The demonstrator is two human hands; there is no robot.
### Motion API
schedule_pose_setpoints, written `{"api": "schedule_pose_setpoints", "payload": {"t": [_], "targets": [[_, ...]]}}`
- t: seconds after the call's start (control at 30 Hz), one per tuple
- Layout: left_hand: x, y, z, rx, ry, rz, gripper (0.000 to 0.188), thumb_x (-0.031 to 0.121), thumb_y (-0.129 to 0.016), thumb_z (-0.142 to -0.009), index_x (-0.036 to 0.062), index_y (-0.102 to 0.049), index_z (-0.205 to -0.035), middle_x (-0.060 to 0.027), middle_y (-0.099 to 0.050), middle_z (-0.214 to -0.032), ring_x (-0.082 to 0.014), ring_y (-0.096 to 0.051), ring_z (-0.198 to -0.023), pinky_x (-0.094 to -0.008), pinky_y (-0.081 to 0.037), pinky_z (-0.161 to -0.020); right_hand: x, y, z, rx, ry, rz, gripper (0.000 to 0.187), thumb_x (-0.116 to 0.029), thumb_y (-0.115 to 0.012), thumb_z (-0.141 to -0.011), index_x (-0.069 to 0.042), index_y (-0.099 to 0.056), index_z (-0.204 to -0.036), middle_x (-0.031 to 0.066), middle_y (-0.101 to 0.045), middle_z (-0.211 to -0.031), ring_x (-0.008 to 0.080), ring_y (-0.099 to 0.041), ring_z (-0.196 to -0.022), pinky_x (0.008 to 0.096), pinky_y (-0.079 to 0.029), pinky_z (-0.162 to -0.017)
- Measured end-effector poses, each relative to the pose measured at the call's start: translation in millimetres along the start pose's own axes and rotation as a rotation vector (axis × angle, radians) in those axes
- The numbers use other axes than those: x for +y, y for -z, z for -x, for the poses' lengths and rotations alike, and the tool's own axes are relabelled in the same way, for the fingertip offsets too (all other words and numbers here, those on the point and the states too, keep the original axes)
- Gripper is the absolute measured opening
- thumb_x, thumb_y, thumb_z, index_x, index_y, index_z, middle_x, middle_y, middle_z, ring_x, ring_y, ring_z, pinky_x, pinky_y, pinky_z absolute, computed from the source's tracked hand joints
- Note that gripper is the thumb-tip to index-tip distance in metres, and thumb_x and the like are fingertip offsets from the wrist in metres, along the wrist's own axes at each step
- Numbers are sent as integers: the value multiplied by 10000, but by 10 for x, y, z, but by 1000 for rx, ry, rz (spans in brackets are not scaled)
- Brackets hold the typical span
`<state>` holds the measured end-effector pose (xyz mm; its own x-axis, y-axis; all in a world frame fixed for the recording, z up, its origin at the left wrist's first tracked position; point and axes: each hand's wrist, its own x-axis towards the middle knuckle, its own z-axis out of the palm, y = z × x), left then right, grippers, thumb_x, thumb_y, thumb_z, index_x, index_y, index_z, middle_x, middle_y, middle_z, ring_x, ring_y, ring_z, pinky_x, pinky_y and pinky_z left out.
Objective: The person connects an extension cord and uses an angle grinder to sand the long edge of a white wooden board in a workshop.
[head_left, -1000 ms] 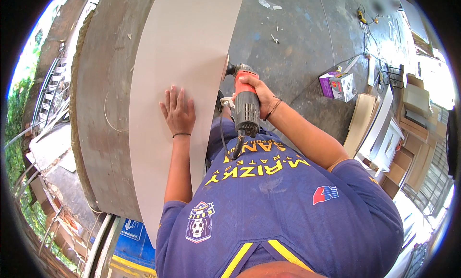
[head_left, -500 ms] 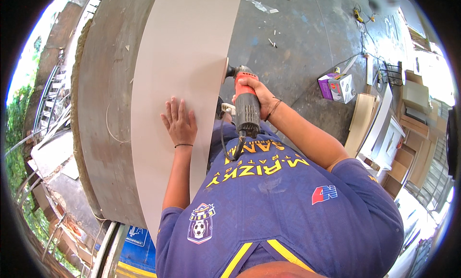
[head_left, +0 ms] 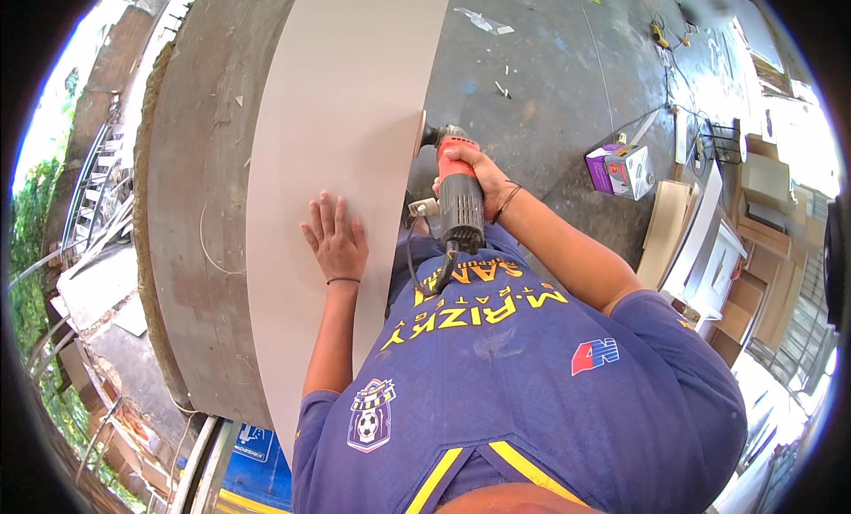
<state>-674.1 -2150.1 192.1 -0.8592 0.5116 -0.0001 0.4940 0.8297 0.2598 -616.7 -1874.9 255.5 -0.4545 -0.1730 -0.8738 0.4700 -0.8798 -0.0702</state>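
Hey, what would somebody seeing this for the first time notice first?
Probably the red-and-black power tool near the middle, gripped in the right hand, its disc at the right edge of the long pale panel. Next, the left hand, spread on that panel. Farther right, a purple-and-white box sits on the grey floor.

The power tool (head_left: 462, 201) was red and black, the board (head_left: 355, 97) plain off-white, the shirt (head_left: 523, 372) navy with yellow stripes, the box (head_left: 619, 171) purple and white.

Yellow lettering (head_left: 483, 306) spans a purple jersey (head_left: 523, 399) below the right grip (head_left: 479, 179); white lettering (head_left: 251, 454) marks a blue panel (head_left: 253, 478) below the left grip (head_left: 337, 248).
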Motion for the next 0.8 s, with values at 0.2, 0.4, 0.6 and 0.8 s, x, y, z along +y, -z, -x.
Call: {"api": "schedule_pose_setpoints", "payload": {"t": [0.2, 0.4, 0.6, 0.8], "targets": [[94, -10, -61, -30, 13, -2, 489, 313, -491, -883, 170, -440, -1348, -79, -270, -1490, -288, -166, -1400, -528, -4, -1103, -230, -45, -52, -19, 25, -33, 442, -328, -653, -750, -10, -463, -993, 154, -600, -788, 265, -634, -668, 422, -554, -626], [376, -139, -434, -29, 1, 20, 526, 354, -487, -880, 182, -415, -1372, -73, -238, -1504, -280, -137, -1408, -553, -17, -1095, -628, -84, -143, -20, 101, 50, 417, -336, -643, -768, -6, -488, -969, 161, -615, -791, 255, -644, -675, 392, -563, -631], [538, -197, -704, -30, -17, 33, 528, 372, -485, -880, 183, -422, -1369, -73, -230, -1507, -285, -129, -1409, -566, -8, -1088, -926, -103, -199, -19, 123, 84, 416, -341, -633, -775, -7, -486, -974, 161, -617, -780, 252, -642, -648, 380, -565, -608], [619, -184, -827, -87, -26, 36, 540, 364, -481, -883, 179, -399, -1383, -83, -211, -1512, -291, -103, -1413, -557, 5, -1090, -1181, -123, -277, -43, 134, 91, 459, -348, -630, -776, -20, -430, -1027, 171, -609, -777, 263, -639, -635, 389, -561, -588]]}}
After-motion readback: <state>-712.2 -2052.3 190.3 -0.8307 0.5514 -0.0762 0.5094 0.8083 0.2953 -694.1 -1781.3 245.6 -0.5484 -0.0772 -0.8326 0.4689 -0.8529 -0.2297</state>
